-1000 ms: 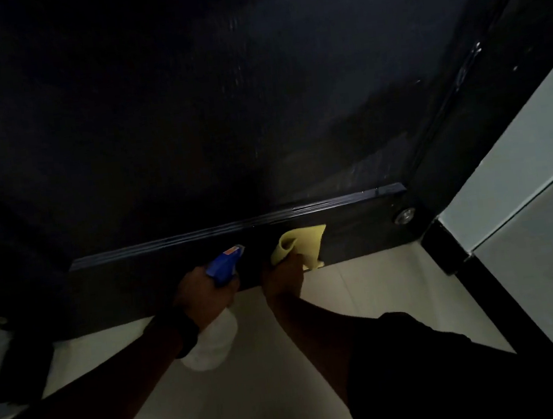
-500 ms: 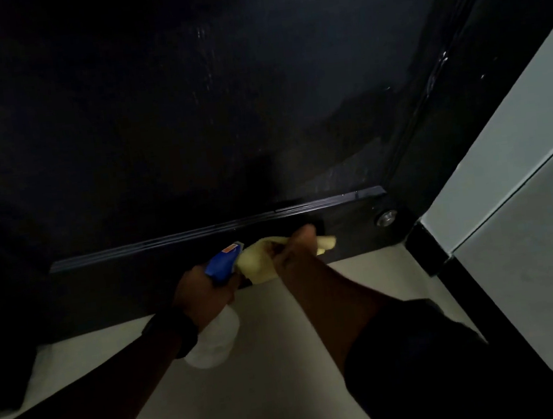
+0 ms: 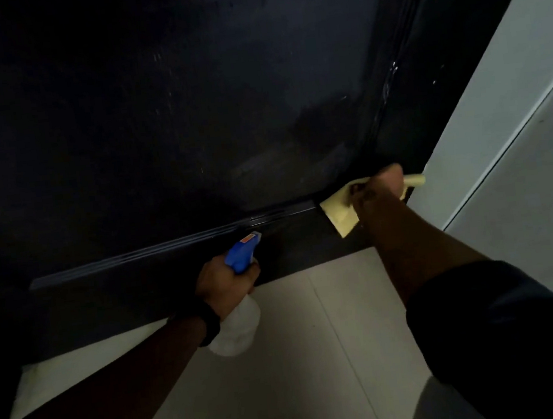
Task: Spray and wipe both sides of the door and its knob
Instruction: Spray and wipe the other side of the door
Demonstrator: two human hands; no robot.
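Right grip (image 3: 378, 194) pinches cloth (image 3: 337, 214) against door (image 3: 188, 116) at bottom right corner, having swept right from mid-rail; lower edge nearly wiped, I judge; left grip (image 3: 223, 282) closed on sprayer (image 3: 241, 275), idle near rail; wall (image 3: 498, 115) crowds the corner; knob out of view.

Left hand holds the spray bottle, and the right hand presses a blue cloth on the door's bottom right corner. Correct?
Not quite: the cloth is yellow, as the head view shows. The left hand does hold the spray bottle, and the right hand presses the cloth on the door's bottom right corner.
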